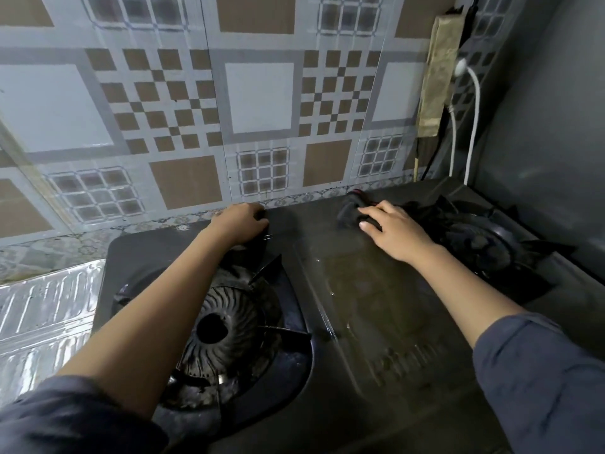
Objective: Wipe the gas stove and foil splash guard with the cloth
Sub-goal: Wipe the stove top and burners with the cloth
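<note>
A black two-burner gas stove (360, 290) fills the lower middle of the head view, its glass top wet and streaked. My right hand (393, 231) presses a dark cloth (352, 216) onto the stove's far edge, between the burners. My left hand (240, 222) grips the stove's back rim above the left burner (226, 322). The right burner (484, 244) lies just beyond my right hand. A crinkled foil splash guard (45, 309) lies flat to the left of the stove.
A patterned tile wall (229, 109) rises right behind the stove. A grey wall (550, 126) closes the right side. A taped power strip (438, 70) with a white cable (474, 126) hangs in the back right corner.
</note>
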